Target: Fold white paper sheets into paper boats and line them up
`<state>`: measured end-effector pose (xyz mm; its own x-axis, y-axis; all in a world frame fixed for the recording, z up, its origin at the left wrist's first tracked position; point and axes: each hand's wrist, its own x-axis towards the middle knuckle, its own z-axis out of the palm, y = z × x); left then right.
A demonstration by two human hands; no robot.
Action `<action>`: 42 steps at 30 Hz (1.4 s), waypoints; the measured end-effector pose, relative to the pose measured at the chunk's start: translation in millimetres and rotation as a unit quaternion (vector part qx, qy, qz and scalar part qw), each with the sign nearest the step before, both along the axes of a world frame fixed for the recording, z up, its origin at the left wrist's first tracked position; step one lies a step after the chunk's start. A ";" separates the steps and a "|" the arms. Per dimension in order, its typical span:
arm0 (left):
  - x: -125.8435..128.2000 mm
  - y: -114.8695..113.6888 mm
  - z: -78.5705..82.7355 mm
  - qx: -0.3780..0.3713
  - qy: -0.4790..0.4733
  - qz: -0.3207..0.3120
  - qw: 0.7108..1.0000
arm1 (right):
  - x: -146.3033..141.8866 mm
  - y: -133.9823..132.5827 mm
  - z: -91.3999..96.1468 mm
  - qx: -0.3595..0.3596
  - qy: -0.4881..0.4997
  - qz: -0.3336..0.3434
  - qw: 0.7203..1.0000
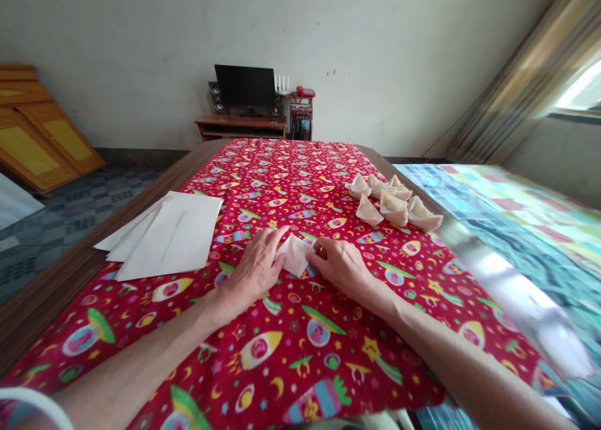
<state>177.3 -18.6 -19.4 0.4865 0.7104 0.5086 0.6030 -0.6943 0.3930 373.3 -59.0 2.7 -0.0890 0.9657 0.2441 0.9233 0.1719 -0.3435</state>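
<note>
A small folded piece of white paper (pixel 295 253) lies on the red patterned tablecloth (pixel 300 330) in front of me. My left hand (pixel 257 268) grips its left side, fingers curled onto the fold. My right hand (pixel 342 266) pinches its right edge, fingers bent. A stack of white paper sheets (pixel 166 235) lies to the left of my left hand. Several finished folded paper boats (pixel 393 203) sit in a cluster to the upper right.
The wooden table edge (pixel 61 280) runs along the left. A checkered bedspread (pixel 516 230) lies to the right. At the far wall a low desk (pixel 241 124) carries a monitor (pixel 245 87) and speakers. Yellow wooden panels (pixel 42 136) lean at the left.
</note>
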 end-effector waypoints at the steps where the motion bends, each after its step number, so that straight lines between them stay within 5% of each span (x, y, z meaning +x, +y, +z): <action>1: -0.7 -0.2 0.0 0.014 0.004 -0.017 1.000 | 0.6 -0.3 -1.4 0.009 -0.005 0.002 1.000; 8: -5.5 0.3 11.0 -0.025 0.025 -0.125 0.992 | 5.4 1.2 -14.0 0.125 0.004 0.162 0.979; 16: -14.0 5.6 16.4 -0.072 -0.013 -0.143 0.987 | 11.6 2.3 -12.0 0.096 -0.022 0.287 0.953; 22: -12.4 3.8 11.7 -0.045 0.005 -0.138 0.989 | 10.5 -3.2 -5.0 0.073 -0.080 0.305 0.946; 26: -8.7 -3.3 7.1 0.005 0.008 -0.095 0.995 | 11.0 -0.9 -10.6 0.085 -0.005 0.290 0.953; 31: -10.9 -11.9 15.4 0.016 0.119 -0.139 0.983 | 13.2 0.2 -12.1 0.095 0.100 0.258 0.956; 42: -17.2 -13.5 22.1 0.068 0.155 -0.148 0.974 | 15.2 -0.8 -7.5 0.081 0.032 0.314 0.945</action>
